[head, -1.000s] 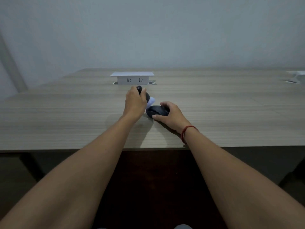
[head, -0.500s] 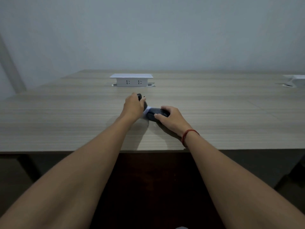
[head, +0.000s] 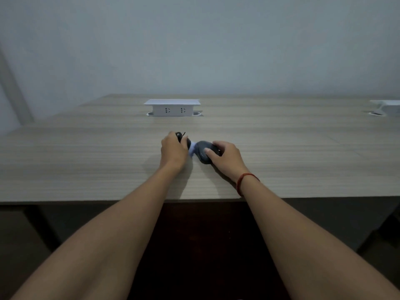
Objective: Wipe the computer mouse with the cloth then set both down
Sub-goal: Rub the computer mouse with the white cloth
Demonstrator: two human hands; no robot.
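Note:
A dark grey computer mouse (head: 203, 153) sits in the middle of the wooden table (head: 86, 161), tipped at an angle. My right hand (head: 225, 158) grips it from the right, thumb on its top. My left hand (head: 174, 151) is closed just left of it on the cloth (head: 192, 150). A pale bluish fold of cloth shows between the hands and touches the mouse. A dark part (head: 179, 135) sticks out beyond my left fingers; I cannot tell what it is. My palms hide the rest of both objects.
A white pop-up socket box (head: 172, 108) stands on the table behind my hands. A second white fitting (head: 386, 107) sits at the far right edge. The table's front edge (head: 108, 201) runs just below my wrists, with dark floor beneath it.
Both hands have drawn a little nearer to the table's front edge and closer together. The mouse has turned from lying crosswise to a slanted pose against the cloth.

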